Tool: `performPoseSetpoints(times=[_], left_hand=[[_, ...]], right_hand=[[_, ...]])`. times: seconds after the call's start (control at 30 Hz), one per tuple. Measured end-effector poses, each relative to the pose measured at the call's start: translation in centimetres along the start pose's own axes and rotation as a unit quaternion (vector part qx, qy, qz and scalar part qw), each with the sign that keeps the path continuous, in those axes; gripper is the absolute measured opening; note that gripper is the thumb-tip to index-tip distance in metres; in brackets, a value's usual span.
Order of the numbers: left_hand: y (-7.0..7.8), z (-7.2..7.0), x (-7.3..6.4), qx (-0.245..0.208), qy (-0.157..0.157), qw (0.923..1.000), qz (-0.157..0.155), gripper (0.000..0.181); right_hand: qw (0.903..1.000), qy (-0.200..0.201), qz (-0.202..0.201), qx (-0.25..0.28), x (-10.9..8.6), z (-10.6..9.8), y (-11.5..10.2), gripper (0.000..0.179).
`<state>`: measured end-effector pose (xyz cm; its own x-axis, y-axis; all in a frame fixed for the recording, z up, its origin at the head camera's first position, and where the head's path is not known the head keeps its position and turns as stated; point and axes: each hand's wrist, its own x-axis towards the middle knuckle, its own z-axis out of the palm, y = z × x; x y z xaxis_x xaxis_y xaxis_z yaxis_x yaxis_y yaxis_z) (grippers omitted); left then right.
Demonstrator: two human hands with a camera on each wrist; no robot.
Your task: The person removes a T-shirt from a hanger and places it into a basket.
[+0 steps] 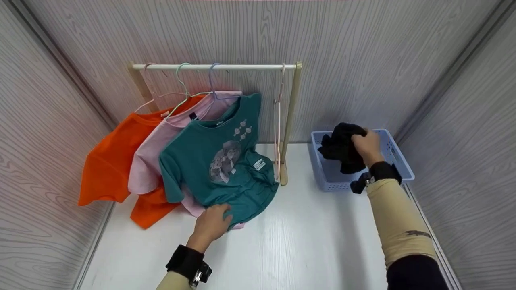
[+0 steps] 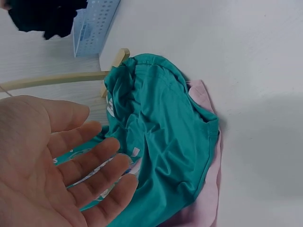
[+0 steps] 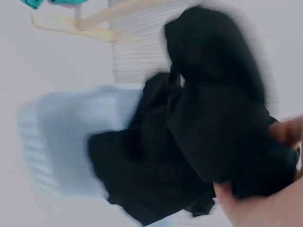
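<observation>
A crumpled black garment hangs from my right hand, which grips it over the blue plastic basket. In the right wrist view the black cloth is bunched between thumb and fingers and blurred. My left hand is near the lower hem of a teal T-shirt hung with teal shorts. Its fingers are spread and loosely bent in the left wrist view, with nothing in them, in front of the teal cloth.
A wooden rack with a white rail stands against the back wall. Behind the teal shirt hang a pink shirt and an orange shirt. A bare pink hanger hangs at the rail's right end. Grey panels enclose the white table.
</observation>
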<state>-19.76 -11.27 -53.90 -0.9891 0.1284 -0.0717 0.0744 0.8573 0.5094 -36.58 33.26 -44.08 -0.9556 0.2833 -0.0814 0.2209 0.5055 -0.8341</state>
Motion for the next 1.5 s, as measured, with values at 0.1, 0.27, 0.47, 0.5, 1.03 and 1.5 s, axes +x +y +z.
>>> performPoseSetpoints(times=[0.1, 0.27, 0.47, 0.5, 1.03, 1.5], left_hand=[[-0.1, 0.4, -0.4, 0.001, -0.009, 1.0000, -0.004, 0.026], [-0.2, 0.8, -0.8, 0.002, -0.024, 0.9997, -0.009, 0.026], [-0.2, 0.7, -0.2, 0.006, -0.025, 0.9995, -0.018, 0.025], [-0.2, 0.7, 0.0, 0.005, -0.026, 0.9995, -0.018, 0.025], [2.5, -4.7, 3.4, 0.014, -0.004, 0.9999, 0.001, 0.028], [2.8, -17.5, 8.2, 0.035, 0.202, 0.9777, -0.046, 0.043]], right_hand=[[0.9992, -0.019, 0.007, 0.033, 0.4, 2.9, 3.7, 0.071], [0.9985, -0.048, -0.024, -0.016, -0.1, 6.7, 9.3, 0.077], [0.9489, -0.144, -0.083, -0.268, -0.9, 8.7, 12.3, 0.050], [0.9390, -0.156, -0.088, -0.294, -1.0, 8.8, 12.5, 0.050], [0.9275, -0.097, -0.188, -0.308, -7.1, 8.3, 9.3, 0.035], [0.9334, -0.145, -0.230, -0.234, -12.9, 8.8, 8.7, 0.027]])
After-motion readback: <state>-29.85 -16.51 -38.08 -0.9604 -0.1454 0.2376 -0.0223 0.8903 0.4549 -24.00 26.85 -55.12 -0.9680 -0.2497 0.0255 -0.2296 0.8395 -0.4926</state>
